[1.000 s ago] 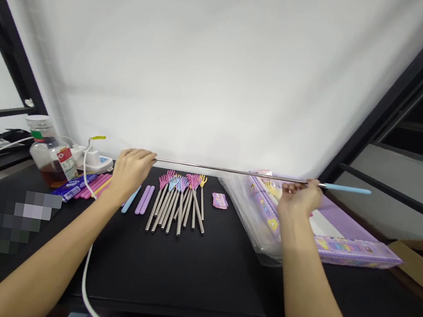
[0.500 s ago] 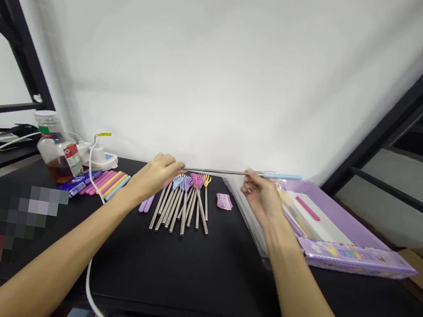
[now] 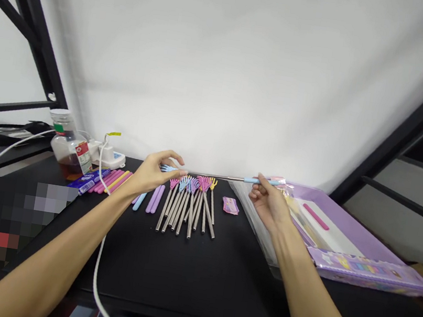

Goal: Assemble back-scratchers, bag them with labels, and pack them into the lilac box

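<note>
A telescopic back scratcher [image 3: 217,176] is stretched level above the table, with a thin metal rod, a light blue handle and a light blue claw head. My left hand [image 3: 154,171] holds its claw end loosely between thumb and curled fingers. At the other end, my right hand [image 3: 271,205] pinches the blue handle. Below the rod lies a bunch of metal rods [image 3: 183,210] with pink, blue, purple and yellow claw heads, without handle sleeves. Purple handle sleeves [image 3: 155,199] and a blue sleeve [image 3: 139,202] lie beside my left wrist.
On the right, a purple display box [image 3: 364,224] holds a pink sleeve [image 3: 316,216]; clear plastic [image 3: 256,218] lies beside it. Small pink cards [image 3: 230,206] sit mid-table. Left are pink and yellow sleeves [image 3: 112,181], a jar [image 3: 69,150], a power strip [image 3: 118,159] and a white cable [image 3: 97,268].
The fingers of my left hand have loosened and spread, exposing the blue claw head. My right hand has shifted onto the blue handle. The view has turned slightly left.
</note>
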Motion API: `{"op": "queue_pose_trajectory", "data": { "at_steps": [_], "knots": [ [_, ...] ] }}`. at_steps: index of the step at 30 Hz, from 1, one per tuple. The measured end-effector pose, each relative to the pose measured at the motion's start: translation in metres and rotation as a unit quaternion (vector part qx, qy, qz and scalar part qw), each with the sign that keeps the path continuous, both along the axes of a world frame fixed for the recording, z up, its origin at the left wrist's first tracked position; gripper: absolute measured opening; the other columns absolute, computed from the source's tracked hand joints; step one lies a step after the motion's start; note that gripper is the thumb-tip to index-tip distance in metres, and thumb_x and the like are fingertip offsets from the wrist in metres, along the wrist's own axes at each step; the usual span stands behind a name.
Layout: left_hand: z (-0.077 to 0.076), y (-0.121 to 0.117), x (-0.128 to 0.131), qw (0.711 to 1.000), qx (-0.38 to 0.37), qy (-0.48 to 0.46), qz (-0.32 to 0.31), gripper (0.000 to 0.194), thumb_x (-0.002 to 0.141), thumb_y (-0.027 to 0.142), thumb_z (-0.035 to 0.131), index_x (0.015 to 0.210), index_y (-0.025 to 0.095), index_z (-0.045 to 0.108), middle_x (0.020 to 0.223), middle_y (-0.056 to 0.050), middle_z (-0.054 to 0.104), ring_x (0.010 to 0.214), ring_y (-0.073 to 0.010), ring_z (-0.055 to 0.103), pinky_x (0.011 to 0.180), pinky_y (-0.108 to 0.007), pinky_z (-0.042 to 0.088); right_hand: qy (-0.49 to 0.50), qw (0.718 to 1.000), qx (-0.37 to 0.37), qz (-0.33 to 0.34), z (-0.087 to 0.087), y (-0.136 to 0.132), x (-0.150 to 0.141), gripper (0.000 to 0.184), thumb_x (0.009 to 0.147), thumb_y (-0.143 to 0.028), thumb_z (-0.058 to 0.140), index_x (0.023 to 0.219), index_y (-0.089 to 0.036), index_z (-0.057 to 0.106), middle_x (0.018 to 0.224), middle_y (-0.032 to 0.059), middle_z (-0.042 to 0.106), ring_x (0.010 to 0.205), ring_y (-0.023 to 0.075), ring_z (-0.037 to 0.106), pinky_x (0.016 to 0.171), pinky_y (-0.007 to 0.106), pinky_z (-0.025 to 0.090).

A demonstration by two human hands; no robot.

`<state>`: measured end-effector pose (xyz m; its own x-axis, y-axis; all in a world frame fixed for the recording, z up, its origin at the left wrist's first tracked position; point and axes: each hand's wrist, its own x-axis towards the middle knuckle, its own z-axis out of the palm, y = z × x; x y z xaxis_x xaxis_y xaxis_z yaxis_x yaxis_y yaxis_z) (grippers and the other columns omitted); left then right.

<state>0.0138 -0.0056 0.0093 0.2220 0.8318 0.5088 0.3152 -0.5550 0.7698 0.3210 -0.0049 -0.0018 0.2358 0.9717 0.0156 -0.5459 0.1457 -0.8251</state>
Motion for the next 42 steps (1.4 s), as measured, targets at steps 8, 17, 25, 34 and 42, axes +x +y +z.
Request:
{"op": "queue_pose_trajectory", "data": {
  "at_steps": [8, 17, 25, 34, 42],
  "knots": [
    [-0.011, -0.003, 0.024, 0.996, -0.041, -0.063, -0.057, 0.028, 0.086, 0.041, 0.07, 0.086, 0.021, 0.05, 0.065, 0.002, 0.064, 0.065, -0.0138, 0.065, 0.062, -0.023, 0.048, -0.036, 0.991, 0.113, 0.062, 0.003, -0.006, -0.008, 0.03, 0.059, -0.035, 0.094, 0.072, -0.017, 0.075, 0.058, -0.0022, 0.055, 0.053, 0.0053, 0.045, 0.05, 0.017, 0.046],
    [-0.013, -0.005, 0.031, 0.989, -0.071, -0.108, -0.068, 0.029, 0.09, 0.045, 0.064, 0.091, 0.023, 0.045, 0.065, 0.005, 0.058, 0.062, -0.0108, 0.059, 0.06, -0.021, 0.043, -0.062, 0.983, 0.143, 0.093, 0.001, -0.012, -0.017, 0.034, 0.058, -0.038, 0.094, 0.079, -0.017, 0.077, 0.057, -0.0029, 0.056, 0.053, 0.0059, 0.045, 0.053, 0.019, 0.046],
    [-0.022, -0.016, 0.054, 0.997, 0.005, -0.069, -0.034, 0.029, 0.09, 0.043, 0.062, 0.086, 0.023, 0.042, 0.067, 0.005, 0.055, 0.063, -0.0116, 0.057, 0.061, -0.022, 0.042, -0.097, 0.986, 0.088, 0.099, -0.004, -0.02, -0.038, 0.03, 0.068, -0.039, 0.088, 0.072, -0.014, 0.072, 0.058, -0.0004, 0.06, 0.048, 0.006, 0.047, 0.047, 0.02, 0.044],
    [-0.022, -0.014, 0.053, 0.99, -0.069, -0.105, -0.069, 0.034, 0.089, 0.047, 0.065, 0.085, 0.023, 0.041, 0.066, 0.005, 0.056, 0.063, -0.0122, 0.061, 0.063, -0.022, 0.045, -0.112, 0.974, 0.11, 0.162, -0.003, -0.024, -0.039, 0.03, 0.066, -0.039, 0.089, 0.081, -0.016, 0.076, 0.059, -0.0033, 0.059, 0.049, 0.0057, 0.048, 0.057, 0.022, 0.053],
    [-0.026, -0.02, 0.067, 0.997, 0.08, 0.004, -0.012, 0.023, 0.092, 0.039, 0.059, 0.084, 0.021, 0.047, 0.075, 0.004, 0.054, 0.066, -0.0107, 0.056, 0.065, -0.023, 0.042, -0.145, 0.975, 0.01, 0.168, -0.017, -0.029, -0.073, 0.039, 0.064, -0.048, 0.086, 0.058, -0.014, 0.067, 0.047, -0.0005, 0.058, 0.036, 0.0066, 0.046, 0.043, 0.023, 0.05]
  ]
}}
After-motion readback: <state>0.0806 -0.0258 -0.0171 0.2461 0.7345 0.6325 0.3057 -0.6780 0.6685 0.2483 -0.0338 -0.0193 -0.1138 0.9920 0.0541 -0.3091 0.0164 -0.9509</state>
